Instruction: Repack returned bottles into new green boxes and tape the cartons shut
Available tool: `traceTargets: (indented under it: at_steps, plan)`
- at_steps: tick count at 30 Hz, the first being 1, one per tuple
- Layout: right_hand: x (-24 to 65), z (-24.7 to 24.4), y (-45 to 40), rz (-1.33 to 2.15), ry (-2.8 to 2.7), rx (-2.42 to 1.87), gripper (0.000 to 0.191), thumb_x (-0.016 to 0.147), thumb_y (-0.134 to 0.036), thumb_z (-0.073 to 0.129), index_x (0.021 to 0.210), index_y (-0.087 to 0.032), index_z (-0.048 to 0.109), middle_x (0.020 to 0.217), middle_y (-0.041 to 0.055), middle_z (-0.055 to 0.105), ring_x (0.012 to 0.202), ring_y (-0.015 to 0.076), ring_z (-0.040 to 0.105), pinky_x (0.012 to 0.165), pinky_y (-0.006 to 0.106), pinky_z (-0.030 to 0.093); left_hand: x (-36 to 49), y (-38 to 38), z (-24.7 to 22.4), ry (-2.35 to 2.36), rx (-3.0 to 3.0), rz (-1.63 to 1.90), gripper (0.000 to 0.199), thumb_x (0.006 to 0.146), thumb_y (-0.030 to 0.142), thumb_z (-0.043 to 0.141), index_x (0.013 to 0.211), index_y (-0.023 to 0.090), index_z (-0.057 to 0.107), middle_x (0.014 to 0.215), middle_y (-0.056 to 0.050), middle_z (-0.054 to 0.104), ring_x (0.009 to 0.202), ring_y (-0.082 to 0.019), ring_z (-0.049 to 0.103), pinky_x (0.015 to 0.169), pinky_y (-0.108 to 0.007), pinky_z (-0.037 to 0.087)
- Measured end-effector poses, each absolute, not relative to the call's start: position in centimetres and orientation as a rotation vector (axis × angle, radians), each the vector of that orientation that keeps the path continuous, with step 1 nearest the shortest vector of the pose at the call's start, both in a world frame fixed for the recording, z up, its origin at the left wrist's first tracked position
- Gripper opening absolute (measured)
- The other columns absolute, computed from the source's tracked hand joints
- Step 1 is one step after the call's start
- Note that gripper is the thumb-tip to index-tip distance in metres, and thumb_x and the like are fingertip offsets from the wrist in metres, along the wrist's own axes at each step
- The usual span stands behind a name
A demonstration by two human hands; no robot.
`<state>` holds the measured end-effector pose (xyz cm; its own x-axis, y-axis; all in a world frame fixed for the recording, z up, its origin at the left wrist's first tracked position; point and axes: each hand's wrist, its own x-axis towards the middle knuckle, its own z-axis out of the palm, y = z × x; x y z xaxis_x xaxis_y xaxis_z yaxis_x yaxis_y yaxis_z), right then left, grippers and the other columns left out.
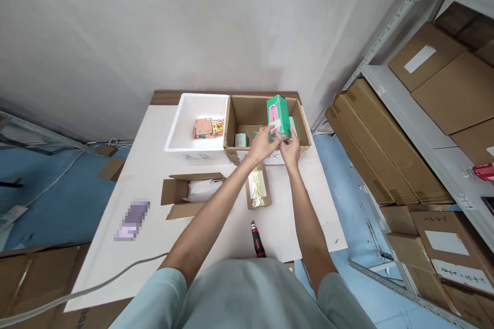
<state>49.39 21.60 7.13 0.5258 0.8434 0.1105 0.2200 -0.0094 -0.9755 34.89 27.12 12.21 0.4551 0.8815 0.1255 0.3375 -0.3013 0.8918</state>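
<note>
My left hand (263,145) and my right hand (290,151) are closed on the lower end of a green and pink box (281,115). It is tilted above the right side of an open cardboard box (247,108), where several smaller green and white boxes (241,140) lie, partly hidden by my hands. Just below my hands, a taped brown carton (258,187) with a white label lies on the table. An open small carton (175,191) with white wrapping (203,189) inside stands left of my left forearm.
A white foam bin (175,128) holding cards and booklets (204,127) adjoins the cardboard box. A red and black utility knife (258,240) lies near the table's front edge. A grey cable (116,275) crosses the left side. Shelves (409,108) with cartons stand at the right.
</note>
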Motion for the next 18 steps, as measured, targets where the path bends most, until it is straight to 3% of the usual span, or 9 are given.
traceTargets:
  at_steps: [3,10,15,18]
  plan:
    - [49.0,6.1,21.1,0.487,-0.896,-1.719,0.075,0.092,-0.055,0.077,0.153,-0.012,0.069,0.158,0.0271,0.065,0.154,0.0412,0.061,0.131,0.062,0.051,31.5,25.0,10.2,1.014,1.799,0.802,0.060,0.095,0.042,0.078,0.150,0.020,0.072,0.151,-0.020,0.070,0.139,-0.039,0.070,0.119,-0.056,0.057]
    - [39.3,-0.1,10.9,0.586,-1.022,-1.610,0.052,0.104,-0.056,0.063,0.139,-0.020,0.076,0.148,0.0198,0.070,0.140,0.0317,0.069,0.121,0.053,0.062,16.8,15.7,2.0,1.350,1.420,0.879,0.044,0.095,0.042,0.074,0.134,0.021,0.076,0.143,-0.017,0.075,0.130,-0.033,0.075,0.113,-0.051,0.063]
    - [31.4,-3.9,7.8,0.924,-1.066,-1.614,0.067,0.097,-0.074,0.068,0.133,-0.018,0.078,0.143,0.0214,0.075,0.131,0.0333,0.076,0.114,0.052,0.066,6.3,12.2,0.7,1.669,1.401,0.989,0.045,0.100,0.041,0.068,0.139,0.019,0.073,0.145,-0.017,0.073,0.133,-0.031,0.073,0.117,-0.048,0.062]
    - [28.3,-5.3,8.7,1.049,-1.053,-1.688,0.076,0.089,-0.082,0.075,0.132,-0.018,0.077,0.145,0.0221,0.077,0.131,0.0341,0.077,0.111,0.050,0.066,0.5,12.8,0.5,1.849,1.448,1.103,0.058,0.099,0.042,0.071,0.152,0.017,0.067,0.156,-0.020,0.067,0.145,-0.034,0.067,0.122,-0.048,0.058]
